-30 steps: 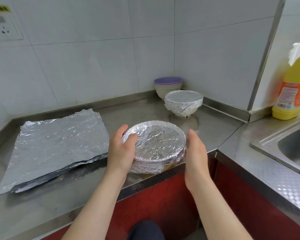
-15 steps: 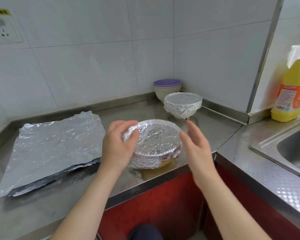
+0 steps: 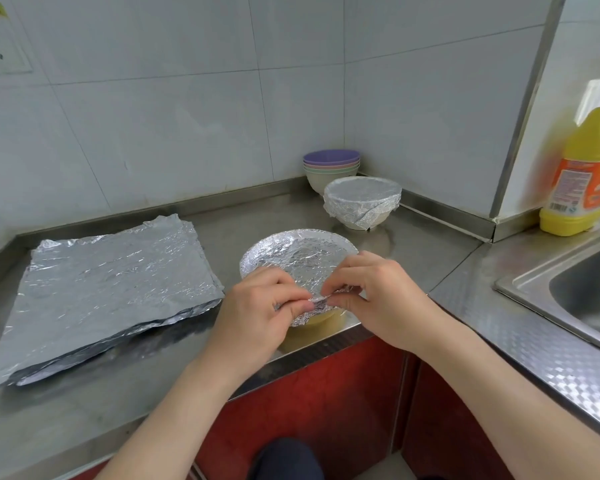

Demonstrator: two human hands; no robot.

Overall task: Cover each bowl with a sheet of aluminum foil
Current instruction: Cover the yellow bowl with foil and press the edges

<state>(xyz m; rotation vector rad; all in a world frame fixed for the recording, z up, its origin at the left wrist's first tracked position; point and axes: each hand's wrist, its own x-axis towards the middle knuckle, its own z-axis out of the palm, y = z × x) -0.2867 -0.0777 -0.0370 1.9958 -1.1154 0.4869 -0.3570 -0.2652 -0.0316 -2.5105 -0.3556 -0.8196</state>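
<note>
While left hand [image 3: 253, 317] and right hand [image 3: 378, 299] pinch foil [image 3: 298, 254] at near rim, yellow bowl [image 3: 317, 318] sits on counter [image 3: 430, 265].

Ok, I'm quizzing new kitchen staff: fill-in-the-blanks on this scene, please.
The left hand and right hand pinch the ____ over the near bowl.
The spare sheets lie on that bowl's ____ side.
The top bowl of the stack is ____.
The yellow bottle stands beside the ____.
Missing: foil; left; purple; sink.
</note>
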